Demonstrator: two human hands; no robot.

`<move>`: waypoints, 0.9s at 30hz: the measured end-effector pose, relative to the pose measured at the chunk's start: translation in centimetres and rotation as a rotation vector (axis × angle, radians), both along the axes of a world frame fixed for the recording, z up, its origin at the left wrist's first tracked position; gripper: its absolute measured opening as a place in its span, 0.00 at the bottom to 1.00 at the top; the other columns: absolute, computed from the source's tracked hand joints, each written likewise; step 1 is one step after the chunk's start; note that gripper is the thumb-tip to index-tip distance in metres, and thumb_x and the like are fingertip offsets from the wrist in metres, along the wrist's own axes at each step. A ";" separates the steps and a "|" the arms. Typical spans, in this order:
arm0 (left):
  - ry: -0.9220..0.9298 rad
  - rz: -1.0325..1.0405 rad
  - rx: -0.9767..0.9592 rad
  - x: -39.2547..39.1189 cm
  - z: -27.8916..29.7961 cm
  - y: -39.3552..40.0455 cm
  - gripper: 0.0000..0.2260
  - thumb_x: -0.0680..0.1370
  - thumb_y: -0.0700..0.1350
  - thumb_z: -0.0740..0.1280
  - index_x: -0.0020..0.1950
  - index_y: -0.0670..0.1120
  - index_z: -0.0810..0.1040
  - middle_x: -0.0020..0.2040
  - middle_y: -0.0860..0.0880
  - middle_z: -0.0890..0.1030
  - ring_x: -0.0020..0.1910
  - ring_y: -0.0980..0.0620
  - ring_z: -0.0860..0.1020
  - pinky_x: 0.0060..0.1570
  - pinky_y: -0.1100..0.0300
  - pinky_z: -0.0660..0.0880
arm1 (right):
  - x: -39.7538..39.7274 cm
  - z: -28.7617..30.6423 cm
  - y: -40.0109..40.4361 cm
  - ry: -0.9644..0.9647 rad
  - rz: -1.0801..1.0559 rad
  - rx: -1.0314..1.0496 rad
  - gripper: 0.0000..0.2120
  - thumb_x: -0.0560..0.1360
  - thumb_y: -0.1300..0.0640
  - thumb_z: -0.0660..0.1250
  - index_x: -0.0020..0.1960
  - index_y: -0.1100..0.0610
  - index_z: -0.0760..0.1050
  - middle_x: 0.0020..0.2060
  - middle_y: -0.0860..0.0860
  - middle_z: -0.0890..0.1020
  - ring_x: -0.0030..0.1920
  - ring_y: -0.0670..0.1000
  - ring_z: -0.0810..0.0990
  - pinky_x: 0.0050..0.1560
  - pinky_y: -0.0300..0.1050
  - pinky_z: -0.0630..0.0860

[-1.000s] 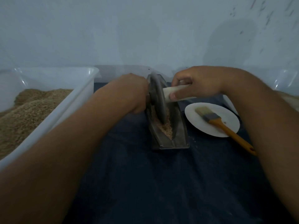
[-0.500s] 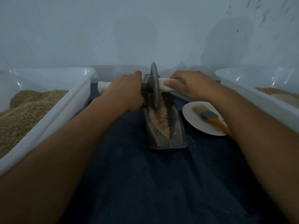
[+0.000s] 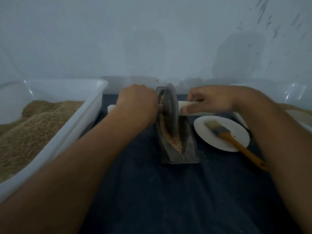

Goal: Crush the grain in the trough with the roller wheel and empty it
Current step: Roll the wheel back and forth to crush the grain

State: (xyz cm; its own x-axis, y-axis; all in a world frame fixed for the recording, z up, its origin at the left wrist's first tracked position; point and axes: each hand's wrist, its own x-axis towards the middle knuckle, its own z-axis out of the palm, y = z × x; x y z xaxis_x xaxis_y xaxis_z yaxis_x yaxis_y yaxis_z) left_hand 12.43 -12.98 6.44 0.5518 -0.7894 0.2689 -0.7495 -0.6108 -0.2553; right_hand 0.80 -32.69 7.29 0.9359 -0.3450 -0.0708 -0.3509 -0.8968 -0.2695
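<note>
Okay, your left hand (image 3: 136,105) and right hand (image 3: 211,101) each grip the handle either side of the roller wheel (image 3: 170,108), which stands mid-trough (image 3: 190,149) on grain (image 3: 175,142). Looks heavy, rigid metal; hold the handles close in.

A dark roller wheel (image 3: 170,108) stands upright in the narrow metal trough (image 3: 189,149), centre frame, over crushed tan grain (image 3: 175,143).

Dim, bluish, grainy picture; soft shadows on the wall (image 3: 152,39), wide-angle bending at the edges.
</note>
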 end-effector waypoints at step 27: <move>0.137 -0.048 -0.114 2.8 -3.5 -1.6 0.20 0.77 0.41 0.64 0.68 0.47 0.64 0.61 0.43 0.75 0.61 0.40 0.75 0.64 0.38 0.67 | 2.3 -2.7 -1.2 -0.479 -0.132 -0.199 0.22 0.68 0.27 0.66 0.47 0.44 0.74 0.44 0.41 0.77 0.44 0.41 0.75 0.39 0.44 0.71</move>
State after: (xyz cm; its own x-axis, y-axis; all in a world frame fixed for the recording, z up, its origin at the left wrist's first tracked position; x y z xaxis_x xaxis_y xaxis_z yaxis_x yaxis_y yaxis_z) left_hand 15.20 -14.55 2.94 0.5519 -0.7845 0.2827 -0.8015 -0.5926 -0.0799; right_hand 3.09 -33.94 4.57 0.7950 -0.4247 0.4330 -0.3432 -0.9036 -0.2562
